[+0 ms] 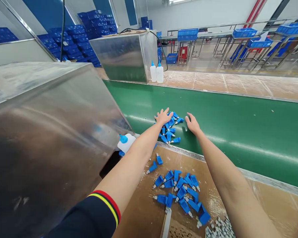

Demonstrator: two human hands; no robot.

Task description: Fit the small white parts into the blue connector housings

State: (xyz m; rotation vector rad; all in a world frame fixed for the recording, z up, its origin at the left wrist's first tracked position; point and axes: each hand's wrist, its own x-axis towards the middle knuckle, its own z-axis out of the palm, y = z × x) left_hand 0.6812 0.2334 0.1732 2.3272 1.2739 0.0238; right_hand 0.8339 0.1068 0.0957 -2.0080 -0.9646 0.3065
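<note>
A pile of blue plastic pieces with pale tips point(169, 132) lies on the green conveyor belt point(238, 122). My left hand point(163, 117), fingers spread, reaches over the pile's far left side and touches or hovers just above it. To the right of the pile, my right hand point(192, 123) is held over the belt with its fingers apart and nothing in it. More blue pieces point(181, 191) are scattered on the brown work surface point(144, 201) between my forearms. Small grey parts point(220, 228) are heaped beside my right forearm.
A white bottle with a blue cap point(126, 142) stands by my left forearm, beside a large metal housing point(64, 132). Two more bottles point(157, 72) stand beyond the belt near another metal box point(124, 56). Blue crates point(74, 41) are stacked behind.
</note>
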